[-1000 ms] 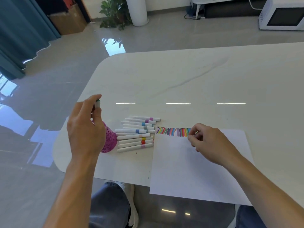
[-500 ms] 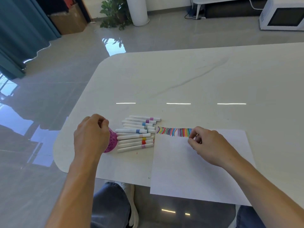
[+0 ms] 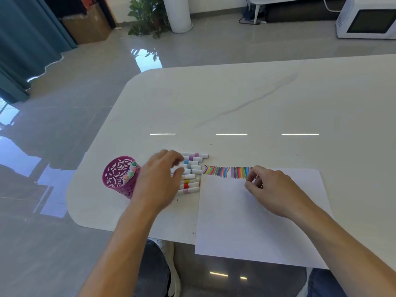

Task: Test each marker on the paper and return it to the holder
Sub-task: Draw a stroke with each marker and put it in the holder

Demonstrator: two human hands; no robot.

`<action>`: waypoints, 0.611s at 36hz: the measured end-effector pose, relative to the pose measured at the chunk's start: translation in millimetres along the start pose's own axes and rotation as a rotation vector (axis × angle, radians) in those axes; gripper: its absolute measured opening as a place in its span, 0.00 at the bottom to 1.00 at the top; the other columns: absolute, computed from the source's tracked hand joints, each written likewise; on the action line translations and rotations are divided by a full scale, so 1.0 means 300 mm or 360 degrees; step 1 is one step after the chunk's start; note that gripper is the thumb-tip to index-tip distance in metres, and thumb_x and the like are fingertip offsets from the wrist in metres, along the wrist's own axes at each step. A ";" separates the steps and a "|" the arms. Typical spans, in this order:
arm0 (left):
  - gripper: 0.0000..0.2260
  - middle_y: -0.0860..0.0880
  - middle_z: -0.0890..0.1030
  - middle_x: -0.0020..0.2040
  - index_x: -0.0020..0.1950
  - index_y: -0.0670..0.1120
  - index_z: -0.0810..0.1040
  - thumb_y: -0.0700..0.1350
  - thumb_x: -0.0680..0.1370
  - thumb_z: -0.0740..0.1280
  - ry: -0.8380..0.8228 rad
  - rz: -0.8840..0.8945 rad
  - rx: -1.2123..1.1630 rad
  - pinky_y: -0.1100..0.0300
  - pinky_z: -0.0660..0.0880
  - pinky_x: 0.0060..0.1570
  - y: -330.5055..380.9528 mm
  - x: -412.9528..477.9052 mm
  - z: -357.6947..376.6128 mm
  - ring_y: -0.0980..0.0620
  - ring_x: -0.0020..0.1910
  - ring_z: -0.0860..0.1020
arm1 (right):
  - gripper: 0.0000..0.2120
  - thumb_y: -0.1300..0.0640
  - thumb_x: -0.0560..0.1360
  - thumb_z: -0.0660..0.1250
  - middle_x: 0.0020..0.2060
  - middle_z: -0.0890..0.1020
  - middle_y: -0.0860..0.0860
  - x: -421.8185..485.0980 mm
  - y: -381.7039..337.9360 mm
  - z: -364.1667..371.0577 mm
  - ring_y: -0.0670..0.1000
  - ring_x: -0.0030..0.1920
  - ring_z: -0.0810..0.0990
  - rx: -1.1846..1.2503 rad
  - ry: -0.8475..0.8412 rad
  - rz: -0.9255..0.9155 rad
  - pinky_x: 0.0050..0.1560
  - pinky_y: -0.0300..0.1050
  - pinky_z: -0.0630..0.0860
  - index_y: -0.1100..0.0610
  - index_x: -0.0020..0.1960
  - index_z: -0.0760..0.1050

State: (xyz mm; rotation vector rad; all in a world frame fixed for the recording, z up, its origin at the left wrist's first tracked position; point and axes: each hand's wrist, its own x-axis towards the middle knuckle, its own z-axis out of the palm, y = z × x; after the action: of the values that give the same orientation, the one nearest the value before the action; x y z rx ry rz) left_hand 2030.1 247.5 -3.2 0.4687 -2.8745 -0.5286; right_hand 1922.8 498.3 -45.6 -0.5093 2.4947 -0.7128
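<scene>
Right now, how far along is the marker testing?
Done: many coloured strokes line the paper's top edge, and several returned markers stand in the purple holder. In hand: the left hand hovers open over the loose markers. Left: that whole row on the table.

The holder [image 3: 116, 179] is deep magenta, pierced all over with a leafy pattern that shows white. The caps [image 3: 132, 171] poking out of it are green, pink and peach. The markers [image 3: 194, 168] lying flat are white, each with one coloured band: pink, purple, blue, grey, yellow, red, pale pink. The paper [image 3: 246, 221] is plain white but for a row of strokes [image 3: 227, 172] along its top edge, among them green, purple, pink, orange, blue and yellow. The table [image 3: 257, 99] is creamy white with a faint grey vein. The curtain [image 3: 25, 39] is teal, the plant [image 3: 147, 16] green, the floor [image 3: 64, 125] glossy grey.
</scene>
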 end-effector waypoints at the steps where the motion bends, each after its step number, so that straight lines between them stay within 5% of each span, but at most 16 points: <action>1: 0.08 0.55 0.78 0.49 0.56 0.50 0.79 0.45 0.78 0.70 -0.0097 -0.0004 0.0000 0.53 0.76 0.53 0.009 -0.001 0.018 0.53 0.49 0.76 | 0.03 0.50 0.81 0.64 0.43 0.83 0.43 0.001 0.002 0.001 0.50 0.45 0.81 -0.0004 0.0002 0.0000 0.43 0.46 0.76 0.47 0.51 0.76; 9: 0.05 0.55 0.77 0.48 0.48 0.51 0.76 0.45 0.75 0.70 -0.0531 -0.0146 0.0165 0.54 0.76 0.45 0.020 -0.010 0.117 0.51 0.47 0.76 | 0.03 0.49 0.81 0.64 0.42 0.83 0.43 0.003 0.009 0.000 0.50 0.44 0.81 -0.0020 0.0007 -0.0012 0.42 0.46 0.75 0.47 0.51 0.75; 22: 0.05 0.53 0.77 0.53 0.52 0.51 0.82 0.44 0.78 0.68 -0.0520 -0.0028 0.0287 0.56 0.74 0.48 0.022 -0.010 0.154 0.50 0.54 0.76 | 0.04 0.49 0.81 0.64 0.45 0.83 0.45 -0.001 0.004 -0.006 0.51 0.46 0.81 -0.0030 -0.0013 0.0000 0.43 0.46 0.75 0.48 0.51 0.75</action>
State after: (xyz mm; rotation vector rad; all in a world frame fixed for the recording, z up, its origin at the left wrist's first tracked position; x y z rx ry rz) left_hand 2020.5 268.9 -43.6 0.4739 -3.2532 -0.3801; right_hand 1921.8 500.1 -45.0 -0.5181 2.4958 -0.6861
